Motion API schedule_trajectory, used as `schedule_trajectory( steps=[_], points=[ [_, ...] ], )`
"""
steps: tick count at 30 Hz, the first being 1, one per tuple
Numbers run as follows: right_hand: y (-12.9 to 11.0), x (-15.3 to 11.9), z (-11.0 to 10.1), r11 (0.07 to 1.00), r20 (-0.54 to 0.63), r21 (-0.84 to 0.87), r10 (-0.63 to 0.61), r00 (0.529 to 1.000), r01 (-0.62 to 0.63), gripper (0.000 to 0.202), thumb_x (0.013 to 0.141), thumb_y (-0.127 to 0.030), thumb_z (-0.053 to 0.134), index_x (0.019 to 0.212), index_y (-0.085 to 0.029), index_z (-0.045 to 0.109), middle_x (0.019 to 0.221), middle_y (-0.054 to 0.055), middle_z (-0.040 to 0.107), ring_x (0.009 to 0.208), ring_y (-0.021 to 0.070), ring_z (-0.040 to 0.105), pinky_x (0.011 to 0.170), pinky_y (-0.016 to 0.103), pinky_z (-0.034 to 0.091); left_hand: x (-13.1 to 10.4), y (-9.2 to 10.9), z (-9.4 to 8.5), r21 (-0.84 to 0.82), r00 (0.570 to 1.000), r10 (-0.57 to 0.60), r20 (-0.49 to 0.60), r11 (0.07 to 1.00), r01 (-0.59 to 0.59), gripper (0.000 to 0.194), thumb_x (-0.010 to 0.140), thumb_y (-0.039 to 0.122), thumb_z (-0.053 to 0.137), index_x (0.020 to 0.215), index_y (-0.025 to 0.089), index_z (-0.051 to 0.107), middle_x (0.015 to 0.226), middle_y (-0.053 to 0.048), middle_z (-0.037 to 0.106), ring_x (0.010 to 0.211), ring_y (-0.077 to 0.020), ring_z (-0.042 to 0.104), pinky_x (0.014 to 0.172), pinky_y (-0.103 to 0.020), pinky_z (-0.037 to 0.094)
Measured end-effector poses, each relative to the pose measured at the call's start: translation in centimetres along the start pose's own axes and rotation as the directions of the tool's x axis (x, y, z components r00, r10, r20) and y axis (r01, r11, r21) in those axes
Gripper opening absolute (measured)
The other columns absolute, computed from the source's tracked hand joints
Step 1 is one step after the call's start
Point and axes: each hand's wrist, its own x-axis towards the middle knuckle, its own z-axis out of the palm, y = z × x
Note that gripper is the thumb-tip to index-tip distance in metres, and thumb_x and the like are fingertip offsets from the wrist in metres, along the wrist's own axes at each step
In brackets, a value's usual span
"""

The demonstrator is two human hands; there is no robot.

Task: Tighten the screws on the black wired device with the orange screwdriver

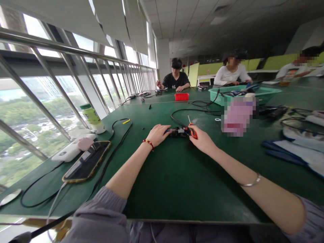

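Note:
On the green table, a small dark device (179, 132) with black and grey parts lies between my two hands. My left hand (159, 135), wearing a red beaded bracelet, grips its left end with the fingers. An orange-and-black-handled screwdriver (193, 132) is held in my right hand (202, 141), at the device's right end. Its thin metal shaft points up and away from me. A black cable (174, 113) curves just behind the device. Part of the device is covered by my fingers.
At left are a phone (87, 162), a white power bank (71, 150), a green-capped bottle (92, 118) and cables. A red basket (181, 97) and a larger green basket (215, 98) stand farther back. Blue-and-white cloth (291, 152) lies right. Several people sit beyond.

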Motion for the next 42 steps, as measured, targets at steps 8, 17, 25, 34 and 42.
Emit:
schedule_trajectory(
  steps=[8,17,25,34,42],
  points=[
    [-0.3,-0.1,-0.5,0.994,0.089,-0.101,-0.038,0.995,0.047,0.049,0.079,-0.020,0.053,0.128,-0.018,0.050,0.110,0.011,0.066,0.091,0.0231,0.064,0.079,0.035,0.049,-2.7,-7.0,-0.6,0.079,0.810,-0.577,-0.104,0.807,0.585,0.048,0.086,0.010,0.035,0.129,0.021,0.054,0.129,-0.011,0.057,0.113,-0.0244,0.057,0.094,-0.037,0.046],
    [-0.3,-0.1,-0.8,0.992,0.127,-0.111,-0.046,0.991,0.060,0.051,0.080,-0.020,0.052,0.130,-0.016,0.048,0.118,0.013,0.064,0.096,0.0251,0.064,0.080,0.036,0.049,-2.3,-6.4,-0.8,0.195,0.862,-0.507,0.005,0.846,0.496,0.043,0.083,0.006,0.037,0.105,0.021,0.071,0.116,-0.011,0.063,0.111,-0.0240,0.057,0.088,-0.034,0.052],
    [-0.5,-0.1,-1.1,0.991,0.175,-0.122,-0.036,0.984,0.058,0.052,0.081,-0.022,0.051,0.133,-0.015,0.046,0.124,0.013,0.060,0.102,0.0276,0.062,0.085,0.038,0.049,-1.3,-3.9,-2.8,0.329,0.774,-0.631,0.059,0.744,0.582,0.035,0.083,0.006,0.043,0.103,0.012,0.071,0.104,-0.021,0.067,0.100,-0.0290,0.066,0.082,-0.038,0.053],
    [-0.4,0.0,-0.9,0.994,0.158,-0.113,0.010,0.987,0.008,0.054,0.080,-0.022,0.053,0.133,-0.016,0.045,0.124,0.014,0.060,0.105,0.0284,0.061,0.086,0.039,0.048,-0.8,2.5,-4.1,0.334,0.756,-0.636,0.155,0.754,0.566,0.026,0.083,0.024,0.058,0.101,0.011,0.073,0.094,-0.021,0.070,0.090,-0.0289,0.069,0.075,-0.036,0.056],
    [-0.2,0.2,-0.5,0.996,0.143,-0.087,0.013,0.990,-0.001,0.057,0.077,-0.018,0.053,0.133,-0.013,0.046,0.120,0.014,0.061,0.103,0.0272,0.061,0.088,0.036,0.046,-1.6,9.3,-4.1,0.326,0.884,-0.385,0.267,0.899,0.293,0.031,0.088,0.002,0.043,0.101,0.009,0.070,0.096,-0.018,0.069,0.094,-0.0236,0.068,0.077,-0.032,0.055]
  ],
)
